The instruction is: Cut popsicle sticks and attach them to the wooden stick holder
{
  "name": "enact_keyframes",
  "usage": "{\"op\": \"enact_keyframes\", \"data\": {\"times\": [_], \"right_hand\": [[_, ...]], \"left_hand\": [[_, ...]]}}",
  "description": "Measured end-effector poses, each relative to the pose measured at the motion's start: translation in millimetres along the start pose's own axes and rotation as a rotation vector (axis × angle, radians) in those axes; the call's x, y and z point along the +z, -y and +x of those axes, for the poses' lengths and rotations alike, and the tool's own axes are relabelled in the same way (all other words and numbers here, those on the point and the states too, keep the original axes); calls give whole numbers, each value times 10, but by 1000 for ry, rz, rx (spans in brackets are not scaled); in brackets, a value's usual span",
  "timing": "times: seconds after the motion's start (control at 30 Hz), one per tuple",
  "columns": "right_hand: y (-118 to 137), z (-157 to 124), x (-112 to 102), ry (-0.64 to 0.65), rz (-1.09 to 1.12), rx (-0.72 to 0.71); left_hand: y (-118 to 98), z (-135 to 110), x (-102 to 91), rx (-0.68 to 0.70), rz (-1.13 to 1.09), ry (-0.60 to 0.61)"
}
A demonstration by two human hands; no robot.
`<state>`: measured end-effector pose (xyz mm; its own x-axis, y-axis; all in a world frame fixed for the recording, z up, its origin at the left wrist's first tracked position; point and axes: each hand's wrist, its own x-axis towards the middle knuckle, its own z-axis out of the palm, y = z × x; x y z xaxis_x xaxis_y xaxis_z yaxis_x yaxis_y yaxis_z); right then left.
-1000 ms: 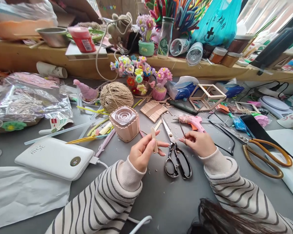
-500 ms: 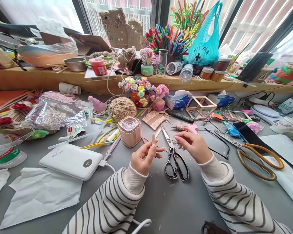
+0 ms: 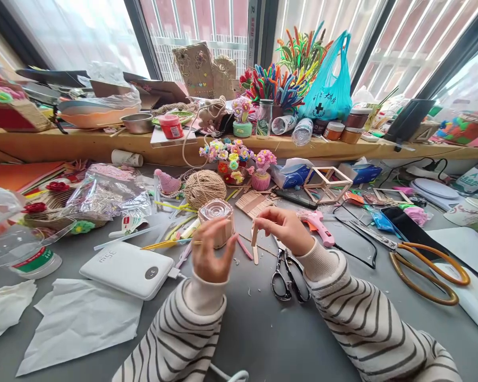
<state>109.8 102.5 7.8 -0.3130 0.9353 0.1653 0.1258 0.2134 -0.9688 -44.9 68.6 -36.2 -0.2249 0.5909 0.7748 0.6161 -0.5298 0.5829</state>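
Between the thumb and fingertips of my right hand (image 3: 284, 227) is a short piece of craft stick (image 3: 254, 234), held upright. Just below it, another craft stick (image 3: 255, 254) lies on the table. My left hand (image 3: 212, 254) is raised and a little blurred, fingers apart, with nothing visible in it. Behind that hand stands a round container with craft sticks around its side (image 3: 216, 210), partly covered by the fingers. Black-handled scissors (image 3: 281, 276) lie beneath and beside my right wrist, their blades mostly hidden.
A pink glue gun (image 3: 318, 225) lies to the right, near large brown-handled scissors (image 3: 422, 265). Behind are a twine ball (image 3: 205, 188), a row of craft sticks (image 3: 253, 203) and a stick frame (image 3: 329, 184). On the left lie a white power bank (image 3: 127, 269) and paper (image 3: 83, 323).
The short craft stick has passed from my left hand to my right. My left hand has opened and moved left toward the container; my right has moved left. The view has tilted up slightly.
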Motion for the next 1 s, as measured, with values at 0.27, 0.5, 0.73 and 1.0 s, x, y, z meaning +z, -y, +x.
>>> {"op": "enact_keyframes", "data": {"times": [0.27, 0.5, 0.73, 1.0], "right_hand": [[26, -1, -33, 20, 85, -62], [119, -37, -114, -40, 122, -103], [303, -121, -251, -165, 189, -129], [337, -175, -199, -55, -83, -338]], "left_hand": [[419, 105, 12, -279, 255, 104], [352, 207, -32, -697, -262, 46], [43, 282, -17, -1138, -1078, 364], [69, 37, 122, -1442, -1279, 682]]}}
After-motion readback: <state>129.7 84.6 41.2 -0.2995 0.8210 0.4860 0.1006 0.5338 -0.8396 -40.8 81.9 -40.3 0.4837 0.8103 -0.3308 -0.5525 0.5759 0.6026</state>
